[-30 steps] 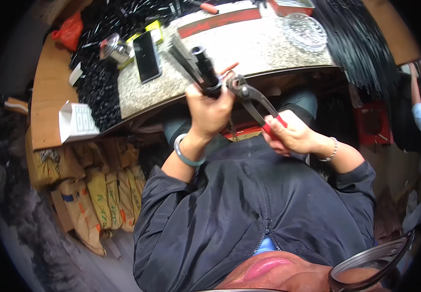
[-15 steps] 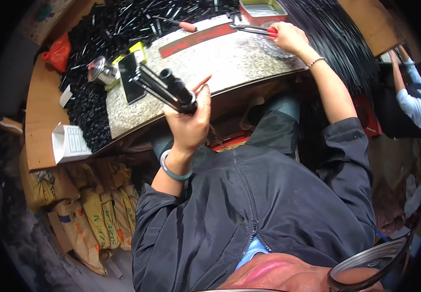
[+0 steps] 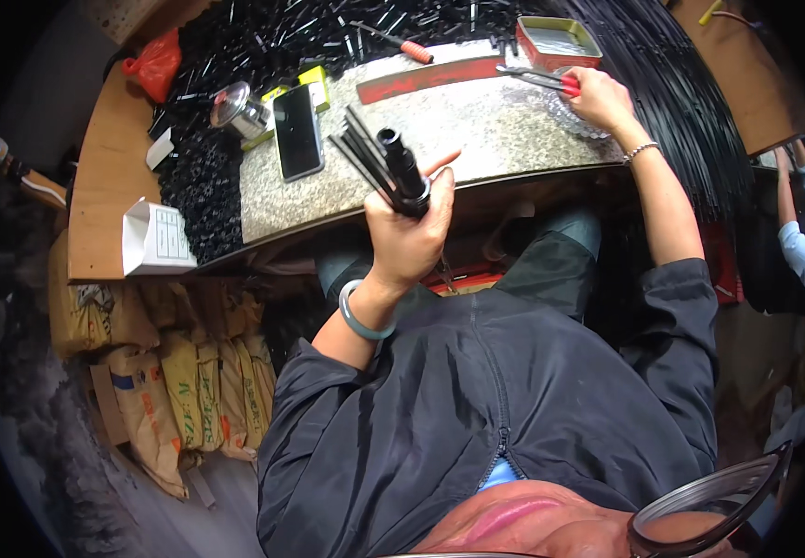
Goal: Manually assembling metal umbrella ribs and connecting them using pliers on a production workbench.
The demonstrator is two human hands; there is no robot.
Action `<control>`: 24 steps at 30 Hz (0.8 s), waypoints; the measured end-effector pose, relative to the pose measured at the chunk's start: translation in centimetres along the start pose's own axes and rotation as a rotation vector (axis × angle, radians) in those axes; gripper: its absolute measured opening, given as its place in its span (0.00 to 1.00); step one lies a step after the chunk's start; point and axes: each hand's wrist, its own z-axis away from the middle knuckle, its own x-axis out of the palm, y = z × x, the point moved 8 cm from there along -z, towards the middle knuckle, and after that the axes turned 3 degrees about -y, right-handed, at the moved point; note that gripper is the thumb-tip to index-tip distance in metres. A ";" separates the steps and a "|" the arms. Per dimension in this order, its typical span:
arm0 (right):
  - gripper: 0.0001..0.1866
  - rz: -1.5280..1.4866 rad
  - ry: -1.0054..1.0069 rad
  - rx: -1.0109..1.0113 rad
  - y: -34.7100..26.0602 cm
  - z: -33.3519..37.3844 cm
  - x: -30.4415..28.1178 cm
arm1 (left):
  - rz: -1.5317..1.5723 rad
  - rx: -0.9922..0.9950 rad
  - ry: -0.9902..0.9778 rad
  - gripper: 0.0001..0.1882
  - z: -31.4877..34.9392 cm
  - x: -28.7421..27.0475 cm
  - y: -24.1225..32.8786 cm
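Observation:
My left hand is closed round a black tube with a ringed lower end. Several thin dark rods with silvery tips fan out beside the tube from the same grip. This hand is raised at the near edge of the stone slab, its index finger stretched out to the right. At the slab's far right my right hand grips red-handled pliers, whose jaws point left over the end of a flat red strip. A crumpled clear plastic piece lies under that hand.
A rectangular tin stands beyond the pliers, and an orange-handled screwdriver behind the strip. A phone, a metal-lidded jar and a white box are on the left. Black parts heap the back; long black strips lie right.
The whole view has shifted, moving the bench right in the picture. My left hand and the rods have come away from in front of the phone, which shows fully now. Both grips stay the same.

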 end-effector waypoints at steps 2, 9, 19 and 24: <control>0.14 0.017 0.010 -0.026 0.1 -0.4 0.6 | -0.004 -0.008 -0.001 0.11 0.1 -0.1 0.1; 0.10 -0.022 0.053 -0.051 -0.5 0.0 0.3 | -0.021 -0.038 0.033 0.10 0.6 -0.5 -0.2; 0.07 -0.572 0.495 -0.415 -3.8 7.1 -5.3 | -0.082 0.040 -0.054 0.11 0.2 0.8 0.0; 0.09 -0.726 0.669 -0.880 -12.3 16.7 -8.3 | -0.068 0.111 -0.064 0.09 0.6 2.6 0.8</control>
